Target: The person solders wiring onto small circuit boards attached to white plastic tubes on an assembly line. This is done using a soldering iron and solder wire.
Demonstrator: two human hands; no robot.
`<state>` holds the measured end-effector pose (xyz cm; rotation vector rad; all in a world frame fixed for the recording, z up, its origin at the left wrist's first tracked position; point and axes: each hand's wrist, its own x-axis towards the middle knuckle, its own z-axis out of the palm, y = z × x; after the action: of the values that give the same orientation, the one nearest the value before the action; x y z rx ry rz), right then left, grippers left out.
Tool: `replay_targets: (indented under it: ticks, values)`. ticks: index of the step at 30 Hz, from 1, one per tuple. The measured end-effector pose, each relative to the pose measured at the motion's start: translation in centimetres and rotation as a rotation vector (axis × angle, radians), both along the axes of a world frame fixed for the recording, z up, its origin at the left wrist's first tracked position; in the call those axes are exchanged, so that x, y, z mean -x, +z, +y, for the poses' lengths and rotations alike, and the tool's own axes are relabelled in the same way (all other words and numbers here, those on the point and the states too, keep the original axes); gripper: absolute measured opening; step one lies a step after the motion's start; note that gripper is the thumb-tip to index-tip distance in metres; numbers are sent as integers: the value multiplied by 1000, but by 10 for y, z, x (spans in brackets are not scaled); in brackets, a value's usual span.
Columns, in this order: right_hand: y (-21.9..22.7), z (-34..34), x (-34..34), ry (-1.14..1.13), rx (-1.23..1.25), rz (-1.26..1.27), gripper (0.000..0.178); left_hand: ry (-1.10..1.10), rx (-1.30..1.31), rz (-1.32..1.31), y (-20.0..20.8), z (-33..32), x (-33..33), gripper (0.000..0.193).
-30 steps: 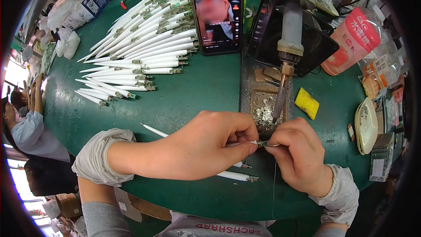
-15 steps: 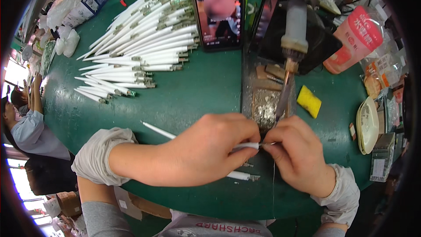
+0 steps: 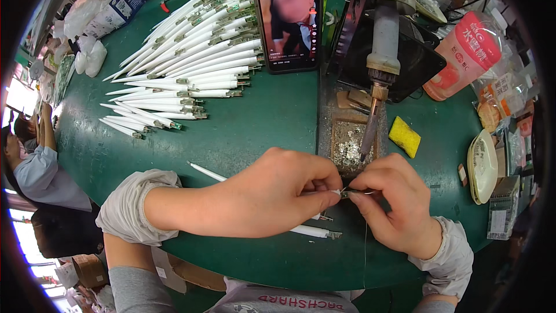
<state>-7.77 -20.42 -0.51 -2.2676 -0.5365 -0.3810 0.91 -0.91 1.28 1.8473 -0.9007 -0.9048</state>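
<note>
My left hand (image 3: 289, 188) is closed round a slim white pen-like stick (image 3: 206, 171). Its pointed tip sticks out on the left, behind my wrist, and the middle is hidden by the hand. At the stick's other end, thumb and finger of my right hand (image 3: 397, 200) pinch a thin wire (image 3: 365, 243), part of which hangs down toward the table edge. My fingers partly cover where wire and stick meet. Just above the hands, a mounted soldering iron (image 3: 370, 130) points down over a solder-spattered tray (image 3: 333, 159). Another white stick (image 3: 313, 231) lies below my left hand.
A large fan of white sticks (image 3: 202, 58) with small circuit-board ends lies at the far left. A phone (image 3: 288, 20) stands upright beside it. Right of the iron are a yellow sponge (image 3: 405, 137), a pink drink container (image 3: 463, 58) and a pale dish (image 3: 482, 167).
My right finger and thumb have shifted slightly around the wire at the stick's end, and the fingers are more raised. The head view has shifted a little. The phone's picture differs.
</note>
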Motion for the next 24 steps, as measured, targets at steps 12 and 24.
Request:
replay_targets:
  ticks: [12,24]
  values:
    - [-4,-3,-2,41,121,-113,25,69,20,182,1,-1,-1,15]
    - [0,-1,-1,11,31,-31,23,94,51,117,-5,1,0,15]
